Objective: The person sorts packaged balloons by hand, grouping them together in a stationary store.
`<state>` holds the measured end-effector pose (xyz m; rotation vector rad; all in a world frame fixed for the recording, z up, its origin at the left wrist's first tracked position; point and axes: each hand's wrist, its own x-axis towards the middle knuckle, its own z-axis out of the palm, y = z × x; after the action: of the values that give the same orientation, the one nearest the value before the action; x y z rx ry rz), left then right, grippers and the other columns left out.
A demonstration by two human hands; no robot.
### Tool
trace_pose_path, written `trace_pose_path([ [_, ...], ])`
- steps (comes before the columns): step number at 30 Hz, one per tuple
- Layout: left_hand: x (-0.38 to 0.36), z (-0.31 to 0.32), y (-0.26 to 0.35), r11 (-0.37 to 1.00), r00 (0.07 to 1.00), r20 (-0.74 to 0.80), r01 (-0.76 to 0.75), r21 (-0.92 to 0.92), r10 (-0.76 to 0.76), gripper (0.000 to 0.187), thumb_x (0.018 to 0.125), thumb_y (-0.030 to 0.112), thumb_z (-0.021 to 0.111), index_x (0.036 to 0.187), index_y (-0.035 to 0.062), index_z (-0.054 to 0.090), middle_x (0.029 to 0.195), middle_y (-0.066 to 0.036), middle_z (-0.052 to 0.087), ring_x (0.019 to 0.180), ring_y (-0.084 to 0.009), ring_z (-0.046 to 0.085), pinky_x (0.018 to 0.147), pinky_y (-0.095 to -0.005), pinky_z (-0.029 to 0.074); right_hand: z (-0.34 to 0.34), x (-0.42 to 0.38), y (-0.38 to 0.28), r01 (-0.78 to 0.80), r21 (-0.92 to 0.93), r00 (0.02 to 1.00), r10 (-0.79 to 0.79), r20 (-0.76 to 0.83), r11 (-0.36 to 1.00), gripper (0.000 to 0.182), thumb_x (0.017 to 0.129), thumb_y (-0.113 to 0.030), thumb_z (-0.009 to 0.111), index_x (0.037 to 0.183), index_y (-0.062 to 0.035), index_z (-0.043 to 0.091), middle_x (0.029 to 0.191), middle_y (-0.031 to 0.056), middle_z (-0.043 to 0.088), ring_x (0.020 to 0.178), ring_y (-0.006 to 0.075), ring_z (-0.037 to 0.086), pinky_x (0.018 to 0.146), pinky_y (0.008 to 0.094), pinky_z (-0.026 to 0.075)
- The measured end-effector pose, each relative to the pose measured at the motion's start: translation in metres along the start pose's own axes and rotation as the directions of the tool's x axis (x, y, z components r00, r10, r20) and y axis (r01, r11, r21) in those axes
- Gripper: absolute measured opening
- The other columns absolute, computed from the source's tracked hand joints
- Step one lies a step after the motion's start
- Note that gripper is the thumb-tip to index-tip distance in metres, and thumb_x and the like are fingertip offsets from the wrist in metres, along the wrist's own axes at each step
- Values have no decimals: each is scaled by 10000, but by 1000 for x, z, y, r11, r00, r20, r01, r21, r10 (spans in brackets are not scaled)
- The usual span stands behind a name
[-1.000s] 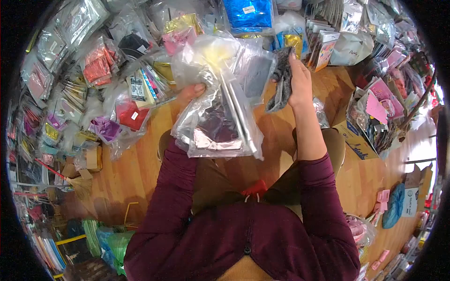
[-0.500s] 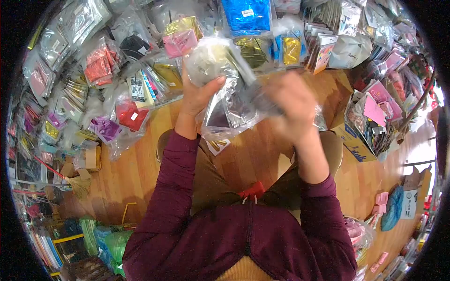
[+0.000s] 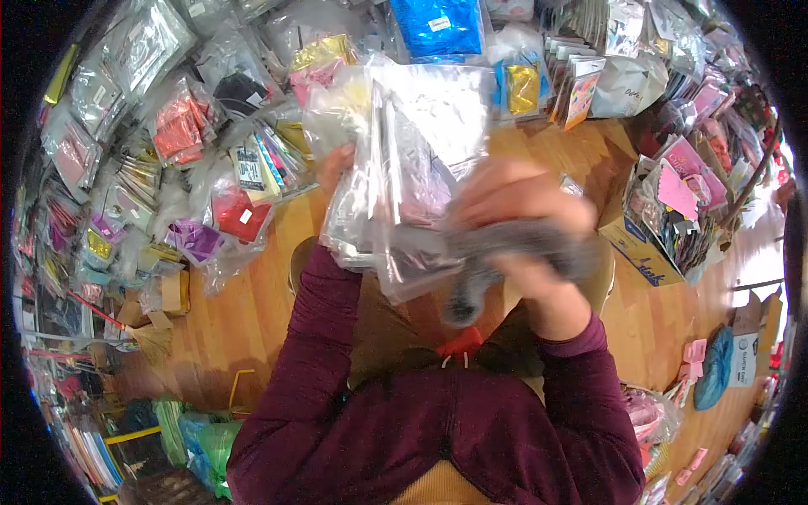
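Clear plastic packets [image 3: 421, 126], shiny and partly see-through, are held up in front of me above my lap. My left hand [image 3: 337, 167] grips them at their left side, most of its fingers hidden behind the plastic. On the right, my right hand [image 3: 539, 227] is blurred by motion and closed around a dark grey cloth [image 3: 505, 244]. One end of the cloth hangs down below the packets' lower right corner, and the cloth lies against or just before their right side.
Bagged items surround me on the wooden floor [image 3: 227, 320], among them a blue packet [image 3: 438, 29] and red packets [image 3: 181, 126]. A cardboard box [image 3: 640, 248] of cards stands at the right. Green bags [image 3: 220, 450] lie at the lower left.
The packets have turned to show a broad flat face and spread wider toward me. My right hand and the cloth have shifted slightly downward, and my left hand is now more hidden.
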<state>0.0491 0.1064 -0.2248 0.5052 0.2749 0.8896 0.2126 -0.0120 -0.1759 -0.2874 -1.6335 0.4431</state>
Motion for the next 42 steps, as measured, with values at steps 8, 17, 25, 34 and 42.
trace_pose_path([
  [8,-4,-16,5,999,1000,3,-10,-37,10,498,792,334,503,1135,-26,475,991,-140,587,835,-234,602,739,-358,503,-29,-34,52,-430,-275,732,153,-664,860,341,915,-228,404,1107,46,469,1036,137,567,867,241,581,725,359,482],
  [17,-37,-26,-2,999,999,32,30,-39,-29,494,792,330,501,1131,-28,477,985,-144,589,831,-237,604,736,-360,504,51,-37,63,-318,-48,947,315,-63,947,556,868,-220,417,1311,77,258,1352,241,296,1250,350,304,1035,397,204],
  [25,-39,-41,10,998,999,44,14,-67,-11,490,792,327,500,1127,-30,478,981,-148,591,827,-239,606,734,-361,505,78,-73,60,-295,-231,951,308,22,927,459,707,61,507,1164,64,465,1210,226,462,1103,360,462,926,393,365],
  [34,-6,-45,13,994,996,86,-25,-107,34,486,791,324,498,1122,-32,480,975,-152,593,823,-242,608,732,-363,507,31,-50,61,-422,-412,859,211,-466,807,134,796,-28,486,849,76,552,769,122,570,690,226,547,638,296,438],
  [42,-6,-49,-3,992,995,94,-18,-127,30,482,791,321,497,1118,-33,481,970,-155,594,819,-244,610,730,-364,508,6,-39,63,-570,-158,772,460,-438,806,337,877,-113,451,1177,37,479,1133,143,551,1009,223,533,904,324,388],
])
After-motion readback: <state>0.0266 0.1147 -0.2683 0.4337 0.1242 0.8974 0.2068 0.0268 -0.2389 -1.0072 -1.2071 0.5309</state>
